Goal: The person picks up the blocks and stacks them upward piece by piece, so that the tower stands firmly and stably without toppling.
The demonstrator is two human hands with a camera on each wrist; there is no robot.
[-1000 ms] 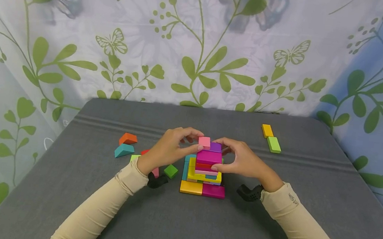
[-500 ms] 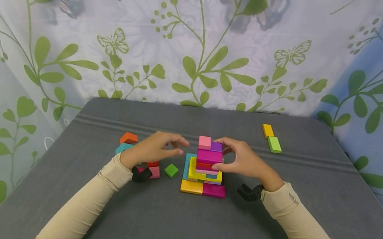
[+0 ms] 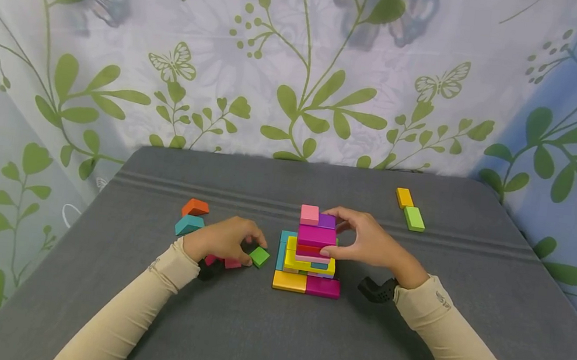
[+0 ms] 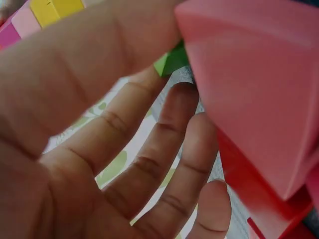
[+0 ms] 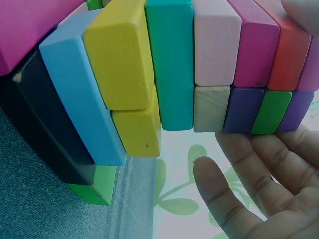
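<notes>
In the head view my left hand is low over the table, thumb and index finger on either side of a small green block. The left wrist view shows that green block by the index fingertip; a large pink block hides part of the thumb. Whether the fingers press on it is hard to see. My right hand holds a stepped tower of coloured wooden blocks, thumb in front and fingers behind. A pink block sits on top beside a purple one.
An orange block and a teal block lie left of my left hand. Pink and red blocks lie partly under it. At the back right, a yellow block touches a light green block. A patterned curtain hangs behind the table.
My left hand has let go of the pink block on the tower's top, moved left and come down to the small green block. My right hand stays on the tower.
</notes>
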